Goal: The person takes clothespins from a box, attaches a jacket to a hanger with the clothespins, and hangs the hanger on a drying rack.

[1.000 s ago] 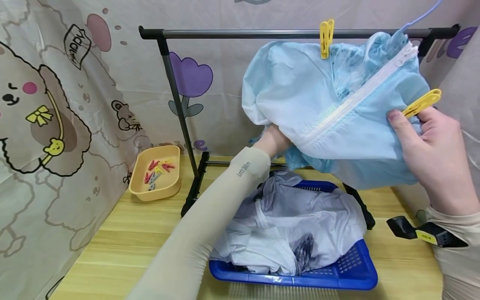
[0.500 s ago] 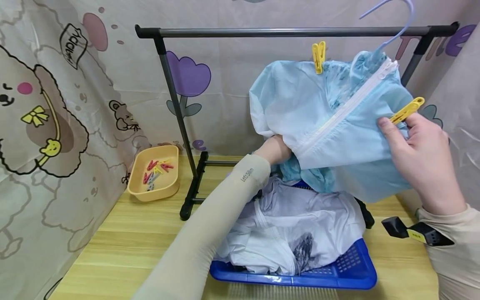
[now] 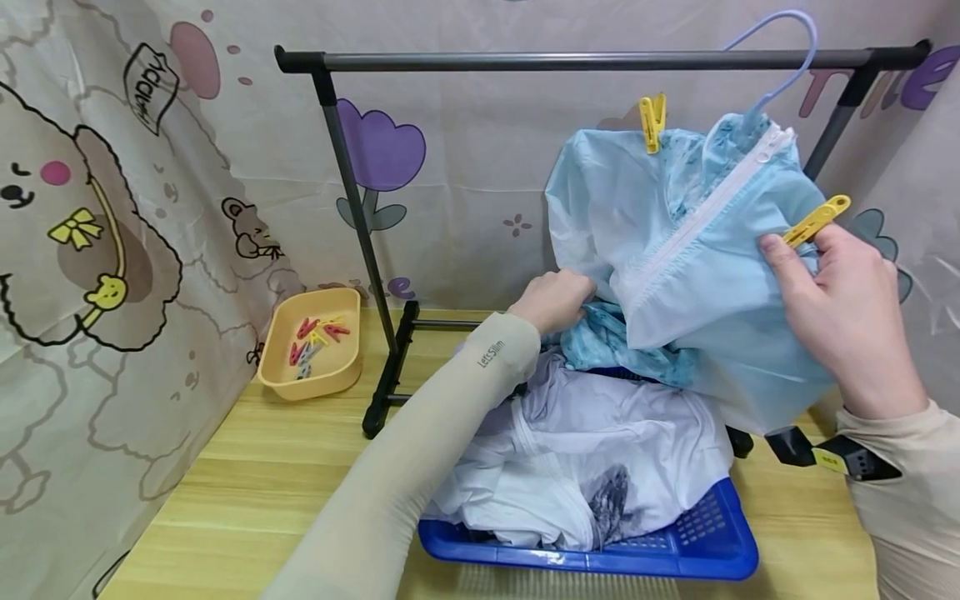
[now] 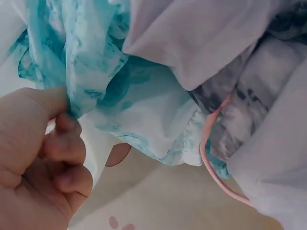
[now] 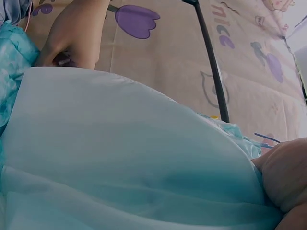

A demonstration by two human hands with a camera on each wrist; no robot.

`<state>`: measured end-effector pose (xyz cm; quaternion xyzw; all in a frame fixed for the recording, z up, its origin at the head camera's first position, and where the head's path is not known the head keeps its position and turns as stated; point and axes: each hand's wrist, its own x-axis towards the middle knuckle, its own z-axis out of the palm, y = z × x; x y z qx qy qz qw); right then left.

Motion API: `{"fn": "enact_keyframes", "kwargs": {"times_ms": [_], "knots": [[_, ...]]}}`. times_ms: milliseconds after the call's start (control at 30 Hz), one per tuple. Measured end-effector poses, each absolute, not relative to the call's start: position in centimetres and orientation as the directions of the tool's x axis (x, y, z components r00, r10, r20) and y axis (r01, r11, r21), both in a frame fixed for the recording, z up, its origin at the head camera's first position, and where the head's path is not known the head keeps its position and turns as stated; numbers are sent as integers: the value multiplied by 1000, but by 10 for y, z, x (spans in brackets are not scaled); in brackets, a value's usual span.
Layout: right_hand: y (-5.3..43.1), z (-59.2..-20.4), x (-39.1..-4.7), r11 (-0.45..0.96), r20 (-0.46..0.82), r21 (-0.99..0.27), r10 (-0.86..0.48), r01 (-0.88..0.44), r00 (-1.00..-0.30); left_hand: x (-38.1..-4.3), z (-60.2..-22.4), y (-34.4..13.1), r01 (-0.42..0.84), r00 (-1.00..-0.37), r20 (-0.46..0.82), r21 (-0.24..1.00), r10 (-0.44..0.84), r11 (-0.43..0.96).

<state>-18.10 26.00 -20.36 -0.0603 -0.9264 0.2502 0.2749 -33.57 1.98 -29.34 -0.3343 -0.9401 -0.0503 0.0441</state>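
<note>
A light blue zip jacket (image 3: 720, 300) with a patterned teal lining (image 4: 91, 52) hangs on a lilac hanger (image 3: 802, 25). The hanger's hook arches over the dark rod (image 3: 562, 62), its tip passing behind. Yellow clothespins sit on both shoulders, one clothespin (image 3: 652, 125) on the left and another clothespin (image 3: 817, 221) by my right hand (image 3: 862, 308). That hand grips the jacket's right shoulder, thumb in front. My left hand (image 3: 553, 298) pinches the teal-patterned fabric at the jacket's lower left between thumb and index finger, as the left wrist view shows.
Below the jacket, a blue basket (image 3: 708, 562) holds white and grey garments (image 3: 540, 475). A yellow tray (image 3: 322, 385) with several clothespins stands left of the rack's post (image 3: 352, 183). A patterned curtain (image 3: 465, 167) backs the wooden table (image 3: 225, 492).
The jacket and its hanger came down and the hook went over the rod. My left hand moved out from under the jacket and is now visible at its side.
</note>
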Motion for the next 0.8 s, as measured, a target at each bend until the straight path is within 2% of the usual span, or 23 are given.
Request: {"fn": "enact_keyframes", "kwargs": {"times_ms": [167, 300, 467, 700, 800], "knots": [[261, -204, -183, 867, 477, -498, 254, -21, -841, -336, -296, 22, 621, -783, 72, 154, 618, 768], [261, -202, -182, 871, 485, -492, 256, -19, -836, -335, -298, 23, 580, -796, 14, 307, 606, 755], [263, -201, -184, 871, 479, -492, 265, -6, -837, -336, -300, 25, 498, -836, 32, 461, 547, 734], [265, -203, -186, 865, 471, -501, 261, -12, -843, -335, -300, 30, 470, -856, 72, 521, 512, 712], [267, -204, -188, 865, 474, -501, 260, -15, -841, -336, -302, 32, 496, -828, 35, 510, 559, 703]]}}
